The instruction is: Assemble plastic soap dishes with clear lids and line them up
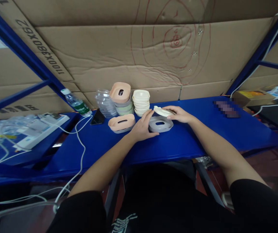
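Note:
A cream soap dish part [162, 112] is tilted in my right hand [180, 114], which pinches its right end. Below it, a grey soap dish [161, 125] with an oval slot lies on the blue table. My left hand [142, 128] is around the left end of the grey dish, thumb at the front and fingers spread toward the back; whether it presses on the dish is unclear. Left of that hand sits a peach soap dish [121, 123] on a grey base. Behind stand a stack of cream dishes [141, 101] and a peach, grey and green stack [120, 94].
A clear plastic container [105, 103], a dark phone-like object [97, 117] and a green-labelled water bottle [77, 103] stand at the left. A white cable [82, 145] hangs over the table's left part. Cardboard [105, 48] walls the back. A blurred object [227, 108] lies right.

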{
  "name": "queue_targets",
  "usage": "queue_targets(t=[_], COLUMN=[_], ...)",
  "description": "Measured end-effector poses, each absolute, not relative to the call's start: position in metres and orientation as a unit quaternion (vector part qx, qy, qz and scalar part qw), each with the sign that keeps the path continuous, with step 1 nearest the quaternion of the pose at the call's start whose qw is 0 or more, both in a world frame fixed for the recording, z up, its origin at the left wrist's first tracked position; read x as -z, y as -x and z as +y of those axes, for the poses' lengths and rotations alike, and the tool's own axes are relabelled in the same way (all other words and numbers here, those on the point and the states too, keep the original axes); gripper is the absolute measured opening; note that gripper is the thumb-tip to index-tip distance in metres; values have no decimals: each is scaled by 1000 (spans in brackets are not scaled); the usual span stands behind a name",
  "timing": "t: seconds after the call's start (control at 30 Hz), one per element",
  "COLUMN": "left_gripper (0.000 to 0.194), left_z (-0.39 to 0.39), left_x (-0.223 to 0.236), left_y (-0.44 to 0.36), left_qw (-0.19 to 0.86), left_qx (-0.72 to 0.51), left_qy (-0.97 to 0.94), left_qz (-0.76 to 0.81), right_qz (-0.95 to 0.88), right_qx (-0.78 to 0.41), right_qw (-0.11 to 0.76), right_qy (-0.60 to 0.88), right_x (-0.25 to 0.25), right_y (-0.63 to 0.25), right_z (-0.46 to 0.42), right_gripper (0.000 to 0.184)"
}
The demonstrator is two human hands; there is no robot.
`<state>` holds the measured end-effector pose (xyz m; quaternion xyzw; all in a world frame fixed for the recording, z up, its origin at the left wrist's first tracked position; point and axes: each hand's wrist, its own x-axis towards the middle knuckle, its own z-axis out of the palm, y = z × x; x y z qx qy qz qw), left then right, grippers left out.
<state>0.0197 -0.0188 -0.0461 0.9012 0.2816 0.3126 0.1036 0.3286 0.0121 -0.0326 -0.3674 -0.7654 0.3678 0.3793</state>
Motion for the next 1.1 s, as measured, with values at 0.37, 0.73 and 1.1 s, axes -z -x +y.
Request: queue_targets(t=[0.37, 0.73, 1.1], left_gripper=[57, 47, 61], left_z=[-2, 2, 4], left_x=[-1, -31, -23], left_y=[38, 121, 134], left_qw=[-33, 91, 189], left_qx=[-492, -374, -286], left_qy=[-817, -817, -785], left_qz=[300, 430, 516], right_qz=[-693, -709, -779], right_qx=[-319, -234, -89], right_qw=[438, 372, 225], right_qy=[476, 551, 578], right_x=[35, 46, 50], right_y=[-338, -342, -345], right_z=[23, 28, 29], right_gripper=[73, 65, 89])
